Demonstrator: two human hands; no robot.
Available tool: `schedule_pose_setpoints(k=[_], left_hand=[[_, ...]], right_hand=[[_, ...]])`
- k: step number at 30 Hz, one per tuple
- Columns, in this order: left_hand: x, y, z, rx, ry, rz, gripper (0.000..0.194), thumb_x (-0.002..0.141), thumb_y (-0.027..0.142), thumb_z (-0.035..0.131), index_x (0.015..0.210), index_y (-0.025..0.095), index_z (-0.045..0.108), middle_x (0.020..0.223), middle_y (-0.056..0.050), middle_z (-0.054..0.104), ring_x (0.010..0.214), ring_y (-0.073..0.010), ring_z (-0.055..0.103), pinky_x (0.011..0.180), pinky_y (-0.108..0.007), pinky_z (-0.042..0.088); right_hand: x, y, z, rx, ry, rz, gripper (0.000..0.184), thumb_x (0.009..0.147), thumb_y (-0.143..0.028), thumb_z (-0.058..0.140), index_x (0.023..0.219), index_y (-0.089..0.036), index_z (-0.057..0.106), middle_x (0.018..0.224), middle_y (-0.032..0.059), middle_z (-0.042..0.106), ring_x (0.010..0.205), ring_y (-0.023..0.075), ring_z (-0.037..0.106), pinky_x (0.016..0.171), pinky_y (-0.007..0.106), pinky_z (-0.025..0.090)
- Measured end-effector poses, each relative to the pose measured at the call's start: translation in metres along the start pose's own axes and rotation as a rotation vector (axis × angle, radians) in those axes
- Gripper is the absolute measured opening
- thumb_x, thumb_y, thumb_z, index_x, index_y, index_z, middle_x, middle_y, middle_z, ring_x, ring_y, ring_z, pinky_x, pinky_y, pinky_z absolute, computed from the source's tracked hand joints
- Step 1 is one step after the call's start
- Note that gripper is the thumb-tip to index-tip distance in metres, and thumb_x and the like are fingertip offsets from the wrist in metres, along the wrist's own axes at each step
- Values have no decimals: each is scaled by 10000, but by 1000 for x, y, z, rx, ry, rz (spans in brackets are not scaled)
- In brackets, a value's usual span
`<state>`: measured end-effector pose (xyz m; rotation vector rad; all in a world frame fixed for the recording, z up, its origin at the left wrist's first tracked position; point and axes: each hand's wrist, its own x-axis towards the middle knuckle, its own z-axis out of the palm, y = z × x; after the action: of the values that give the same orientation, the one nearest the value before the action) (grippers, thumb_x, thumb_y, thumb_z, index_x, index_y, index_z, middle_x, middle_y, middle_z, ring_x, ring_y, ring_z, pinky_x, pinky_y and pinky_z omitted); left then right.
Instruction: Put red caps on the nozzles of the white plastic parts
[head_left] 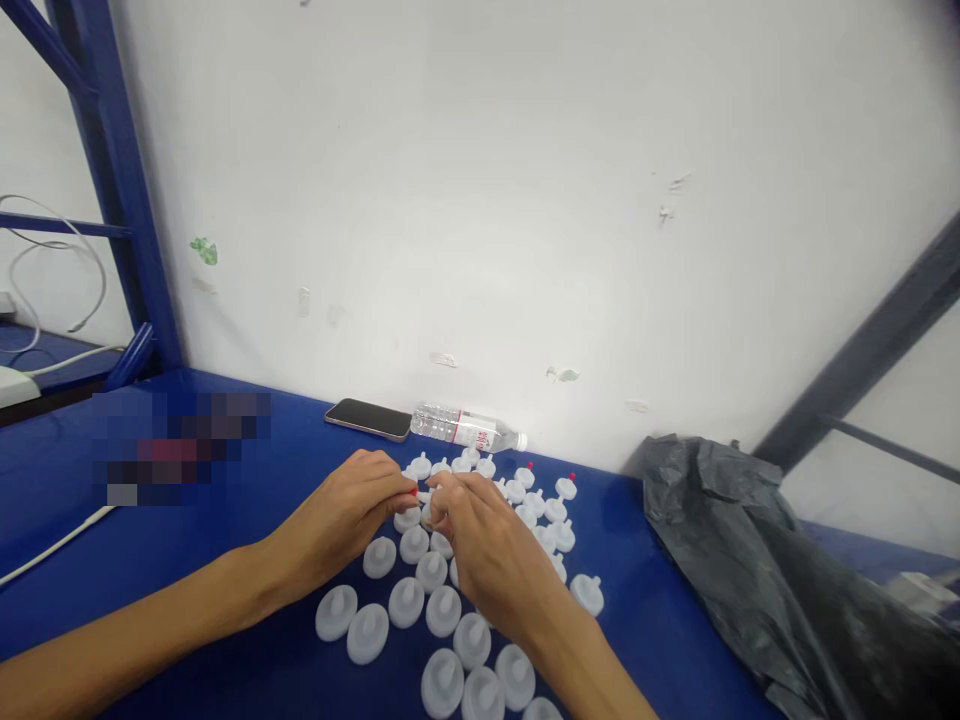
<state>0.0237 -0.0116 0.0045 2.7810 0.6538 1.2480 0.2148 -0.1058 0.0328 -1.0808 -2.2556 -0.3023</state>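
Note:
Both my hands meet over a blue table (247, 500). Between the thumb and fingers of my left hand (367, 500) is a small red cap (413, 492). My right hand (480, 530) pinches a white plastic piece with a nozzle (425, 496), close against the red cap; most of that piece is hidden by the fingers. Many round, translucent white nozzle pieces, such as this one (406, 602), lie around and below the hands. Two at the far right of the group carry red tips (572, 477).
A smartphone (369, 418) and a plastic bottle (469, 428) lie along the wall. A dark plastic bag (735, 530) covers the right side. At left are a blurred patch (176, 450), a white cable (56, 545) and a blue metal post (127, 180).

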Motion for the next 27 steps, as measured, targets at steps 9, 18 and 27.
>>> schedule_pose_setpoints(k=[9,18,27], left_hand=[[0,7,-8,-99,-104,-19,297,945,314,440,674,321,560,608,97,597,605,-138,512,608,-275,416],[12,-10,-13,116,-169,46,244,964,330,422,1036,324,655,848,49,725,807,-159,572,756,-316,418],[0,-51,-4,404,-255,-90,187,873,364,551,784,277,690,826,20,670,824,-199,519,755,-347,360]], right_hand=[[-1,-6,-4,-141,-17,-83,295,905,-35,322,943,-223,546,1071,121,647,1089,251,584,900,426,561],[1,10,-15,-146,-90,43,435,812,-22,459,1162,-256,569,1183,91,618,1051,260,572,895,466,499],[-39,105,-38,-306,17,537,391,969,-234,303,1271,-201,548,1254,108,612,1153,255,562,996,434,423]])
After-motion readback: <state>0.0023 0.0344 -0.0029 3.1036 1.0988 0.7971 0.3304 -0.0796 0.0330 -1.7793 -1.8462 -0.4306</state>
